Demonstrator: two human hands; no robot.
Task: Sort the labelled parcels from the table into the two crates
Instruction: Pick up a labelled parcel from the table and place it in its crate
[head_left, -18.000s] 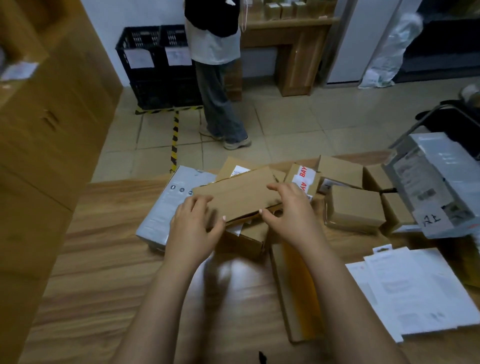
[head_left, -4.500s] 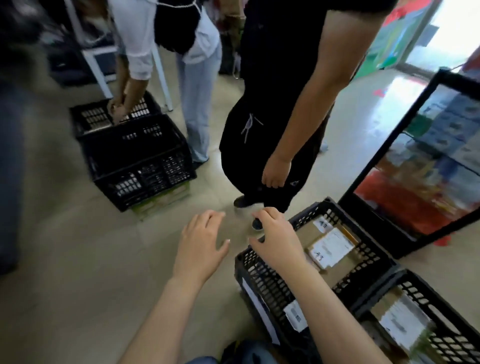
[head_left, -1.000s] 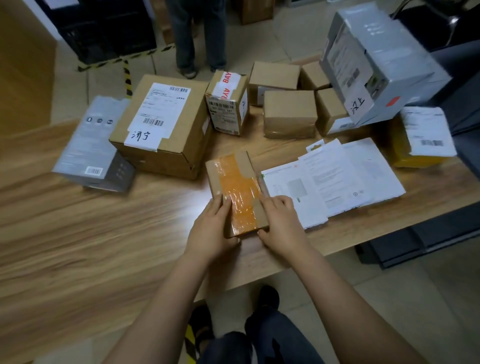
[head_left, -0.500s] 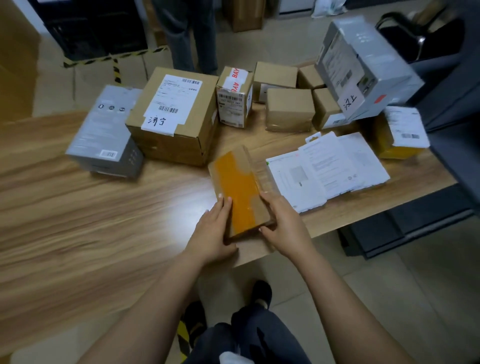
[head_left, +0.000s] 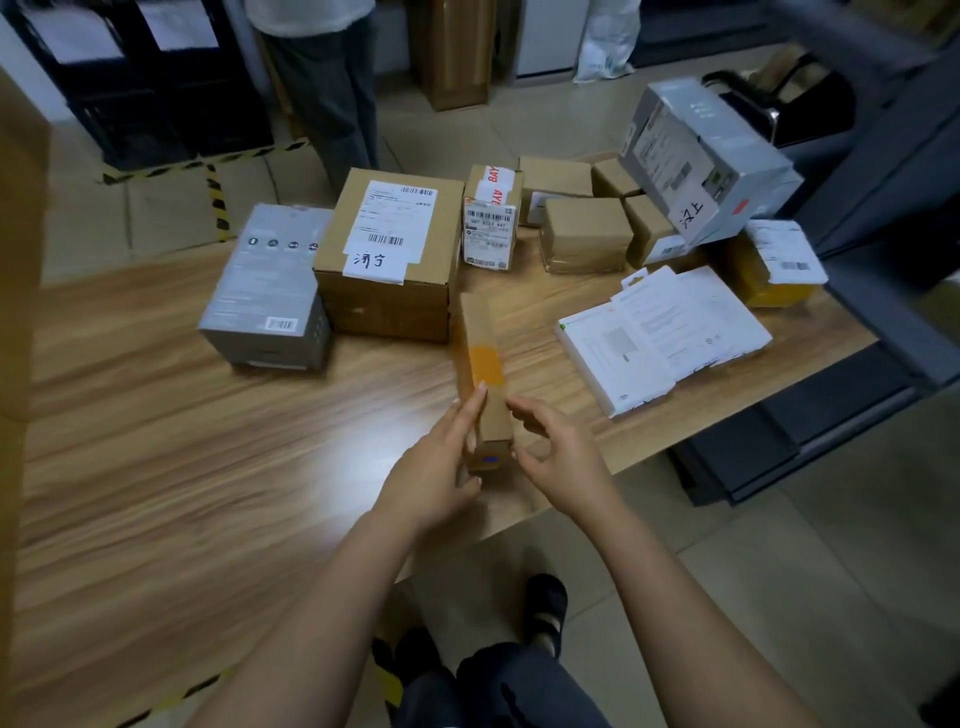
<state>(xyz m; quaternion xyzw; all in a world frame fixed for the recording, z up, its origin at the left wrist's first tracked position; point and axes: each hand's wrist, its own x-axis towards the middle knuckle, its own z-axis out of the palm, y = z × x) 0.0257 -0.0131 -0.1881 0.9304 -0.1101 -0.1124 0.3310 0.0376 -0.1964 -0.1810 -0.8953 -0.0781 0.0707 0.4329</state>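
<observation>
Parcel (head_left: 480, 364) stands on edge; left hand (head_left: 436, 467) flat against it, right hand (head_left: 561, 452) loosely curled, empty. Unsupported, could topple right.

Item counts, head view.
- Brown cardboard parcels (head_left: 387, 306): 7, of which 1 stands on edge.
- Grey boxes (head_left: 265, 291): 2.
- Yellow parcel (head_left: 753, 283) with a white label: 1.
- White flat packs (head_left: 613, 358), overlapping: at least 2; the exact number cannot be told.
- Black crates (head_left: 156, 98): 2, each bearing 1 white sheet.
- Hands: 2, the left hand (head_left: 431, 467) and the right hand (head_left: 563, 457).
- Standing person (head_left: 327, 83): 1.
</observation>
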